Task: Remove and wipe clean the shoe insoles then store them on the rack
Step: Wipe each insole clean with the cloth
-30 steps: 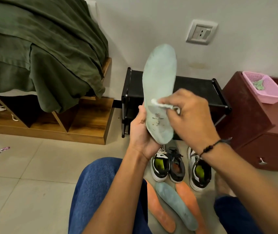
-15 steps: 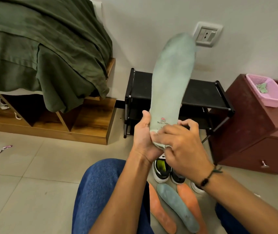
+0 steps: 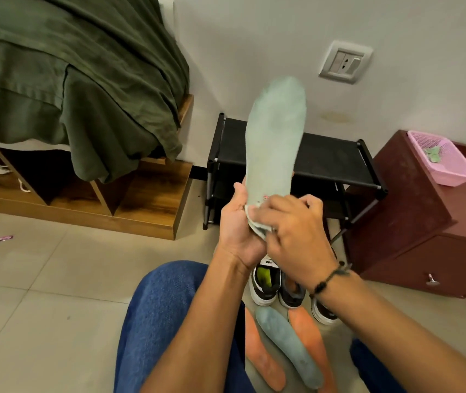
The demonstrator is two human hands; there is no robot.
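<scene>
Firmly, the left hand (image 3: pixel 239 231) grips the heel end of a pale green insole (image 3: pixel 275 143), thumb on the near side and fingers curled behind it, holding it upright with the toe pointing up toward the wall. The right hand (image 3: pixel 294 236) lies over the same heel end with its fingers bent, pressing a small white wipe (image 3: pixel 250 215) against the insole; only a sliver of the wipe shows under the fingers, so how it is folded is hard to tell. A dark beaded bracelet (image 3: pixel 329 279) circles the right wrist.

Directly behind the raised insole stands a black shoe rack (image 3: pixel 331 160) against the wall. On the floor (image 3: pixel 42 293) below the hands sit a black-and-white shoe (image 3: pixel 264 282) with a yellow-green lining, a dark shoe (image 3: pixel 292 293) just beside it, and part of a third shoe (image 3: pixel 324 312) showing under the right forearm. Nearer the person, three more insoles lie side by side on the floor: an orange one (image 3: pixel 264 355), a grey-blue one (image 3: pixel 285 344) in the middle, and a second orange one (image 3: pixel 309 333).

A maroon drawer cabinet (image 3: pixel 413 222) stands right of the rack, with a pink basket (image 3: pixel 443 160) on its top. Left of the rack is a wooden bed base (image 3: pixel 146 205) draped with a green blanket (image 3: pixel 70 80).
</scene>
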